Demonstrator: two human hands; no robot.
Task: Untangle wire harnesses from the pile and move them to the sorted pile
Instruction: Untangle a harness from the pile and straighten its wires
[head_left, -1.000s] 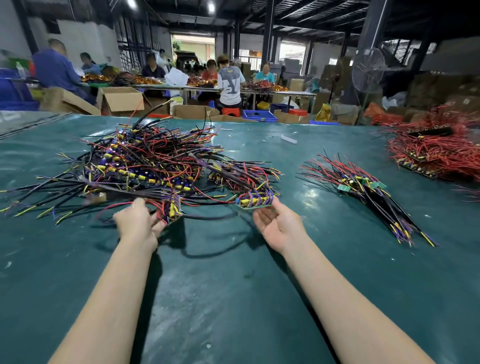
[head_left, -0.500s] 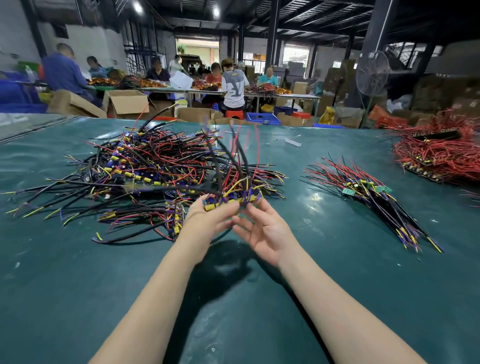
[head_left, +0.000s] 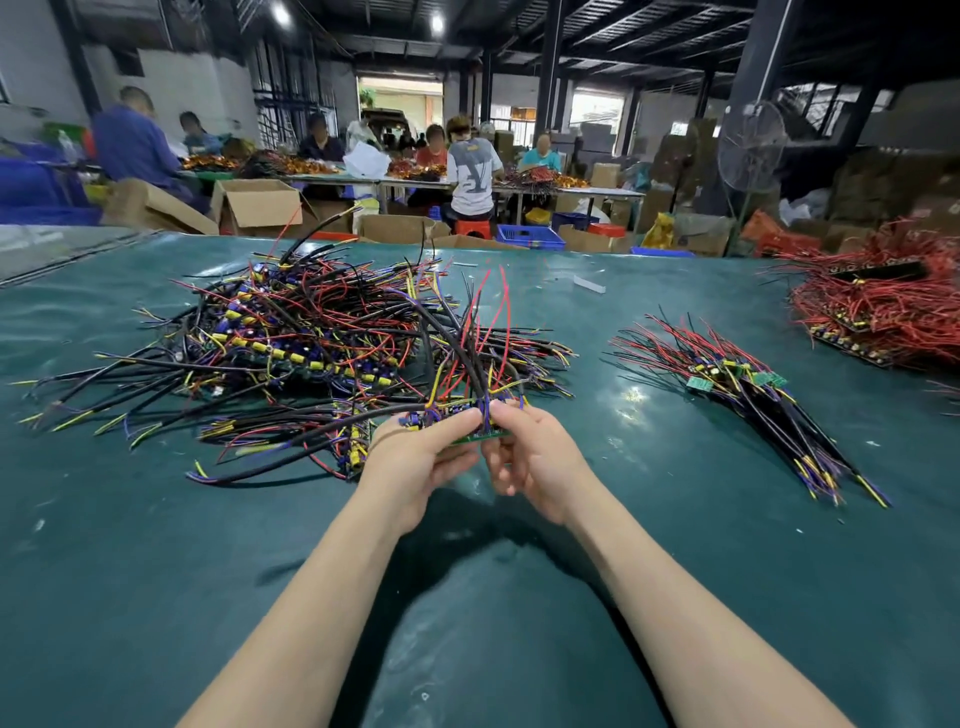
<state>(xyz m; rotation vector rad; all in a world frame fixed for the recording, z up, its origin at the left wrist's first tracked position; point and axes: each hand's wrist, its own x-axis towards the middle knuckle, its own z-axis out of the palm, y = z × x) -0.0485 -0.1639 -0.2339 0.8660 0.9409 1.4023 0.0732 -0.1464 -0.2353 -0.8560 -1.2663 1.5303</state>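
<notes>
Green-board harness (head_left: 464, 409) gripped by left hand (head_left: 415, 462), right hand (head_left: 535, 462), tangled pile (head_left: 291, 338) behind, sorted pile (head_left: 743, 384) right

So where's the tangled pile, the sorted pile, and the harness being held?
tangled pile (head_left: 311, 343), head view: its middle.
sorted pile (head_left: 727, 371), head view: its middle.
held harness (head_left: 485, 437), head view: green board edge.

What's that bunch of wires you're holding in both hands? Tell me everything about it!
The held harness is a small green board with thin red, black, yellow and purple wires fanning upward from it. The wires look plastic-coated and bendy. The left hand and right hand pinch the board from either side, above the green table, just in front of the tangled pile. Whether its wires are free of that pile cannot be told.
</notes>
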